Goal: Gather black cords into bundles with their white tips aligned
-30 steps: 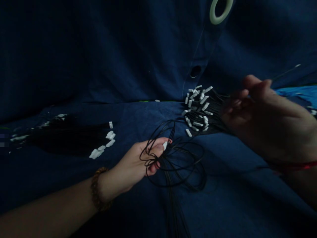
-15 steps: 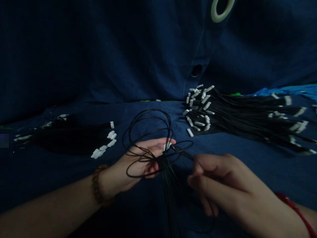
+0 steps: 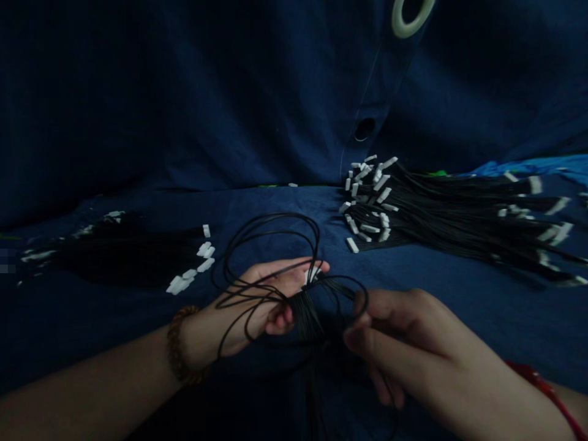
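Note:
My left hand (image 3: 271, 288) is closed on a bundle of thin black wires (image 3: 309, 309) with a white connector (image 3: 312, 275) showing near the fingertips. Several loops of black wire (image 3: 271, 223) arch up and back over that hand and wrist. To the right, my right hand (image 3: 404, 343) pinches black wires that run from the bundle between thumb and forefinger. One loop passes in front of its fingertips. Other wires hang down below the hands into shadow, where their ends are hidden.
A large pile of black wires with white connectors (image 3: 459, 214) lies at the right. A smaller, similar pile (image 3: 133, 251) lies at the left. Dark blue cloth (image 3: 257, 110) rises behind, with a pale ring (image 3: 404, 27) at the top. Bright blue material (image 3: 542, 165) shows far right.
The wire loops over my left hand have spread lower and further left, and one now reaches right to my right fingertips. The hanging wires have shifted; both hands have barely moved.

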{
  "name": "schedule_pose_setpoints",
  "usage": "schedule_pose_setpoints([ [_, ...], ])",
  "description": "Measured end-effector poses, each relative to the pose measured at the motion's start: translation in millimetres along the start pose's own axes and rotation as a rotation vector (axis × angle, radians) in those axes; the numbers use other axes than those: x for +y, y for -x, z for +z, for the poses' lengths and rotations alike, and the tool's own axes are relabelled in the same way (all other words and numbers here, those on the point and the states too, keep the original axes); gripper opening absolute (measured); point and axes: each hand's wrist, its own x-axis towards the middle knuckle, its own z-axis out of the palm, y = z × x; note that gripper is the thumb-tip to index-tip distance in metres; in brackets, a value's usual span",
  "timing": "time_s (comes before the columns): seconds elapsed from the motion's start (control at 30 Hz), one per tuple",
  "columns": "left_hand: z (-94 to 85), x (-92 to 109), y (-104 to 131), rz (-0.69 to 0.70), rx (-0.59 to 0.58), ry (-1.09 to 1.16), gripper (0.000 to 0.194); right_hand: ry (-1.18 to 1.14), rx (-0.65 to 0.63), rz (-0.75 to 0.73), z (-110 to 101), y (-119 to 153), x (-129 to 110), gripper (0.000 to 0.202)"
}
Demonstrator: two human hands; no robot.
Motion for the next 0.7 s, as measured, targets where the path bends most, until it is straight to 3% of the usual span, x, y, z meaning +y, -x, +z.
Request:
schedule_pose_setpoints([
  [0.17,4.5,6.3,3.8,-0.062,0.015,-0.077,0.039,0.141,0.063,-0.063,-0.7,-1.6,-4.7,0.024],
  [0.3,5.1,4.6,7.0,-0.024,-0.024,-0.14,0.039,0.321,0.133,-0.148,-2.3,-1.7,-10.0,0.024],
  [0.6,6.3,2.9,6.9,-0.055,0.003,-0.127,0.034,0.532,0.138,-0.158,-8.3,-8.3,-11.2,0.027],
  [0.7,5.4,1.5,6.1,-0.002,-0.01,-0.13,0.036,0.745,0.277,-0.255,-15.3,1.5,-13.5,0.019],
])
